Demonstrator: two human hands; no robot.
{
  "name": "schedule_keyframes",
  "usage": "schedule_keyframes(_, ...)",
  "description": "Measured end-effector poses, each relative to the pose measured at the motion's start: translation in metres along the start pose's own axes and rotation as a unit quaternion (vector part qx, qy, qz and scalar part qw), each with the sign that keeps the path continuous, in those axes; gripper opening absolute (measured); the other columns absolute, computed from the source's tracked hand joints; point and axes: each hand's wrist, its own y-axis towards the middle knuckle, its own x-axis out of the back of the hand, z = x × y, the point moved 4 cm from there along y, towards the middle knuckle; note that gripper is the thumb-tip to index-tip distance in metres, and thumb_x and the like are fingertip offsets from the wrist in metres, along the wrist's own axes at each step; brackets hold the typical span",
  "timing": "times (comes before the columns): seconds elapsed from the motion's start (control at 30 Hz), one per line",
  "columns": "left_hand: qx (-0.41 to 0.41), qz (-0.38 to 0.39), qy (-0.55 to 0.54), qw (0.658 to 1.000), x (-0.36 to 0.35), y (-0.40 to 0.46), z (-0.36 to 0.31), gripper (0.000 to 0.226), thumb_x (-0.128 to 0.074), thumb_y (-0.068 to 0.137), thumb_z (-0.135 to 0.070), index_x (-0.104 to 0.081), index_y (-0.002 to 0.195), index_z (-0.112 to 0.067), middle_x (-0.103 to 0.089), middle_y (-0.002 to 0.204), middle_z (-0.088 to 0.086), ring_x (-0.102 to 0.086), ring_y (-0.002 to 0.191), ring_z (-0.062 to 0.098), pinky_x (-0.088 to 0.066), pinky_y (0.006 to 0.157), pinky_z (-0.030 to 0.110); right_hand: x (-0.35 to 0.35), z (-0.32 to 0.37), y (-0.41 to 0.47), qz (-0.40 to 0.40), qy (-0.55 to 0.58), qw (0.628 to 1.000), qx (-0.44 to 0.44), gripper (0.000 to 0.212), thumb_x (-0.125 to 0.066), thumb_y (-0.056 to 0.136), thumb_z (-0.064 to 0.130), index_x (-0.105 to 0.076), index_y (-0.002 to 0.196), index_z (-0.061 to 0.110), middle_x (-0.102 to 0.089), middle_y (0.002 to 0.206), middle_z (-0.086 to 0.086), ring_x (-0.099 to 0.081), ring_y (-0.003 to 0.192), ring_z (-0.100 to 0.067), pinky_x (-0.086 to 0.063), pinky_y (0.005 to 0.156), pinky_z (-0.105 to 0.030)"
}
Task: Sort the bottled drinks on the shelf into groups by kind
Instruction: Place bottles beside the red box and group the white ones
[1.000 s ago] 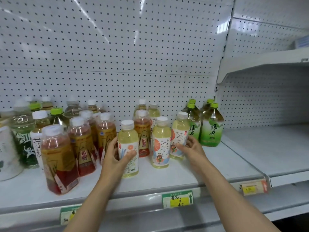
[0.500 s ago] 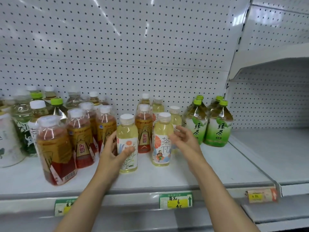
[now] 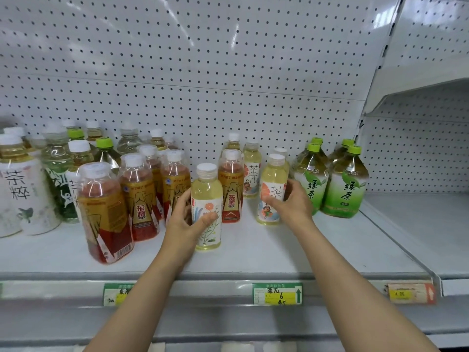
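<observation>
- Bottled drinks stand upright on the white metal shelf (image 3: 253, 257), clear plastic with smooth rounded shoulders and ribbed screw caps.
- Your left hand (image 3: 185, 219) grips the pale yellow bottle (image 3: 206, 196) near the shelf's front: the thumb crosses the glossy white flower-and-orange label, and the fingers curl round its left side.
- Your right hand (image 3: 291, 201) holds a second yellow tea bottle (image 3: 272, 184) further back; the fingers wrap round its right side and the thumb lies on the label, which has a printed orange slice and a small cartoon figure.
- Between the two held bottles stands a red drink bottle (image 3: 230, 189) with a shiny gold-and-red wrap, touching or almost touching the left-hand bottle.
- Behind it stands another yellow tea bottle (image 3: 251, 171) of the same slim cylindrical shape.
- To the left you have a cluster of red drinks (image 3: 137, 196); the nearest one (image 3: 104, 214) leans to the left.
- At far left are larger tea bottles with matte white sleeves (image 3: 22, 194).
- To the right, just beside your right hand, stand squat, pear-shaped green tea bottles (image 3: 346, 184) with lime green caps and green gradient labels.
- The backing is a white pegboard panel (image 3: 203, 72), dotted with even rows of small holes.
- The shelf's front rail carries a green-and-yellow price tag (image 3: 278, 293) under a clear strip.
</observation>
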Motion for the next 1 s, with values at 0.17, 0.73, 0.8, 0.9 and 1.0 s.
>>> schedule_keyframes(0.17,-0.005,0.011,-0.006,1.000,0.000,0.001,0.000,0.064,-0.078,0.081,-0.016,-0.050,0.128,-0.051,-0.071,0.117,-0.010,-0.070,0.104,0.005,-0.058,0.073,0.023,-0.009,0.038,-0.027,-0.116,0.077,0.983,0.118,0.062,-0.084,0.079,0.024,-0.053,0.131,0.014,-0.058,0.122,0.000,-0.055,0.113,-0.017,-0.042,0.092,-0.024)
schedule_keyframes(0.73,0.043,0.021,0.149,0.988,-0.009,0.030,0.010,0.060,-0.082,0.073,-0.045,-0.059,0.126,-0.030,-0.069,0.121,-0.005,-0.069,0.109,0.018,-0.057,0.093,0.052,-0.001,-0.016,-0.058,0.047,0.193,0.978,-0.061,0.070,-0.094,0.065,0.023,-0.054,0.123,0.025,-0.065,0.114,0.005,-0.063,0.108,-0.016,-0.055,0.097,-0.041)
schedule_keyframes(0.8,0.046,0.028,0.181,0.982,-0.026,0.048,0.010,0.055,-0.084,0.078,-0.034,-0.058,0.125,-0.022,-0.070,0.117,-0.003,-0.069,0.104,0.019,-0.058,0.092,0.050,0.016,-0.025,-0.059,0.022,0.202,0.977,-0.066,0.066,-0.092,0.068,0.023,-0.053,0.121,0.027,-0.064,0.116,0.005,-0.062,0.110,-0.017,-0.054,0.099,-0.044)
schedule_keyframes(0.9,0.038,0.019,0.199,0.979,-0.052,0.066,0.010,0.051,-0.087,0.076,-0.033,-0.053,0.113,-0.022,-0.070,0.113,-0.002,-0.069,0.099,0.016,-0.058,0.091,0.043,0.030,-0.033,-0.057,0.009,0.223,0.972,-0.069,0.063,-0.089,0.072,0.022,-0.051,0.122,0.029,-0.062,0.114,0.009,-0.060,0.108,-0.013,-0.053,0.101,-0.044)
schedule_keyframes(1.0,0.018,0.019,0.247,0.969,-0.070,0.082,0.017,0.053,-0.087,0.073,-0.043,-0.051,0.107,-0.022,-0.069,0.112,-0.001,-0.067,0.099,0.017,-0.058,0.088,0.041,0.033,-0.037,-0.059,0.016,0.245,0.968,-0.054,0.058,-0.085,0.077,0.020,-0.051,0.123,0.029,-0.060,0.112,0.015,-0.057,0.106,-0.004,-0.051,0.090,-0.029)
